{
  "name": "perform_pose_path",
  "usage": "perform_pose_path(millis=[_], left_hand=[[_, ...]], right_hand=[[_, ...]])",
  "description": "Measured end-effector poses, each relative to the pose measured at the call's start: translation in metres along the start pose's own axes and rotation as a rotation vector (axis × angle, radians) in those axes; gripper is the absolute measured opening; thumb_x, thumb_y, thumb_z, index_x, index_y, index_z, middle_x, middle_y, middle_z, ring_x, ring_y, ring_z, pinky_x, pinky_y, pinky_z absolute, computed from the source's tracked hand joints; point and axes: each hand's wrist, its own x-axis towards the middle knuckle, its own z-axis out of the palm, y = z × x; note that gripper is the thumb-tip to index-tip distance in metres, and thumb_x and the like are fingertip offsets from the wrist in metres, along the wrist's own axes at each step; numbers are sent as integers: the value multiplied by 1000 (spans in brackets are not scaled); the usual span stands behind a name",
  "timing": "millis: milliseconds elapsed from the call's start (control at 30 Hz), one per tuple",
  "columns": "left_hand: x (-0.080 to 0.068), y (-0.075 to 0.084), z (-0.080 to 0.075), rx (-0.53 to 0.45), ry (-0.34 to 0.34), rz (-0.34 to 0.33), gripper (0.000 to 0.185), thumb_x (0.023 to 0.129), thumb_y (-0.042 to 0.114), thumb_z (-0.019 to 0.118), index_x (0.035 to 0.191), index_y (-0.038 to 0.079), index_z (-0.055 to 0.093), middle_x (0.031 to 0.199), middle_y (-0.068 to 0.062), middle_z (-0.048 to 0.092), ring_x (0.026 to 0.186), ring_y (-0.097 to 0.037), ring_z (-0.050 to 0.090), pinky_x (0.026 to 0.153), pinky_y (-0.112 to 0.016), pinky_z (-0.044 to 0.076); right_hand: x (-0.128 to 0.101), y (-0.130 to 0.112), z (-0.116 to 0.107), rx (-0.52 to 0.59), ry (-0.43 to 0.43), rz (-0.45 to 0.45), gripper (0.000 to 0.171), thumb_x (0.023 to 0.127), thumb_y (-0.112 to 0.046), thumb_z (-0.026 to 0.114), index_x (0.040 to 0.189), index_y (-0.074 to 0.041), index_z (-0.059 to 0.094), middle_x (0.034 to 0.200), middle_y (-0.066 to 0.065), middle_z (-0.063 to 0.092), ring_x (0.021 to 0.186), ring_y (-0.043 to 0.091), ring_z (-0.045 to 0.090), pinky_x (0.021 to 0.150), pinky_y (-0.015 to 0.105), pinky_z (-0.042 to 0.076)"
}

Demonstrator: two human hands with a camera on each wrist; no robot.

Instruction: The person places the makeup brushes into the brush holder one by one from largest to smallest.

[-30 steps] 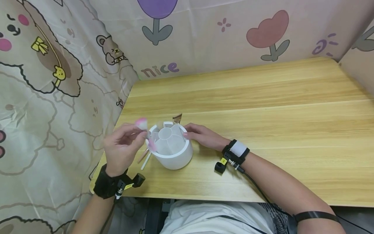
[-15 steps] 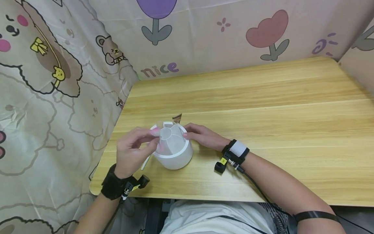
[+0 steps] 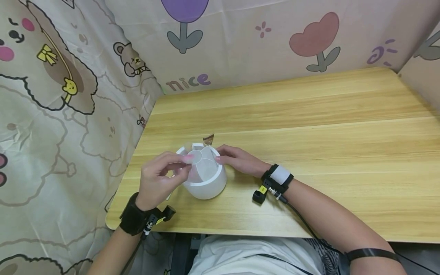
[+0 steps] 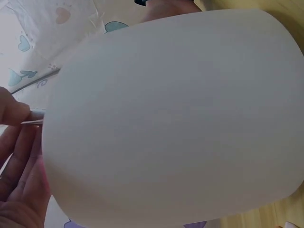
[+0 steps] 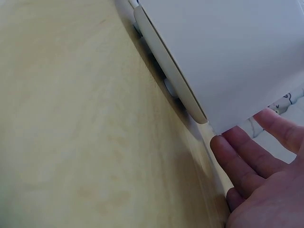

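Note:
A white round holder (image 3: 206, 184) with several compartments stands near the table's front left corner. My left hand (image 3: 181, 162) hovers over its near-left rim and pinches a thin pink brush (image 3: 188, 157) that reaches down into a compartment; most of the brush is hidden. In the left wrist view the holder's wall (image 4: 175, 118) fills the frame, and my fingers (image 4: 19, 156) pinch the slim handle (image 4: 34, 117). My right hand (image 3: 233, 158) rests with straight fingers against the holder's right side (image 5: 228, 52); these fingers (image 5: 251, 166) touch its lower edge. A brown brush tip (image 3: 208, 139) sticks up at the back rim.
The wooden table (image 3: 309, 126) stretches bare to the right and back. Cartoon-print cloth walls (image 3: 68, 95) close the left and far sides. The table's left edge (image 3: 127, 175) runs close to the holder. A white stick (image 3: 169, 196) lies on the table by my left hand.
My left hand has moved right, from beside the holder to over its rim. The pink brush, held above the rim before, has gone down into the holder. My right hand has stayed put.

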Motion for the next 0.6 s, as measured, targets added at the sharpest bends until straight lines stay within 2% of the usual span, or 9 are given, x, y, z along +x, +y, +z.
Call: perform_pose_path(millis=[167, 367, 600], left_hand=[[1, 1, 1, -35, 10, 1, 29, 75, -24, 66, 101, -11, 72, 95, -23, 73, 93, -5, 73, 81, -19, 63], [0, 0, 0, -66, 22, -26, 28, 76, -26, 64, 100, -13, 71, 92, -26, 71, 96, -4, 74, 81, -21, 64], [0, 2, -1, -103, 31, -43, 28, 76, -28, 63, 100, -15, 71, 101, -7, 76, 98, -5, 74, 82, -23, 65]], right_hand=[[0, 0, 0, 2, 3, -2, 41, 105, -40, 54, 141, -20, 58, 145, 4, 63, 143, 24, 52, 128, 53, 34], [1, 0, 1, -3, 6, 0, 41, 105, -42, 54, 140, -21, 58, 145, 4, 63, 143, 24, 52, 127, 53, 34], [2, 0, 1, -14, 21, 5, 40, 104, -43, 54, 138, -24, 60, 144, 1, 63, 143, 23, 52, 127, 52, 35]])
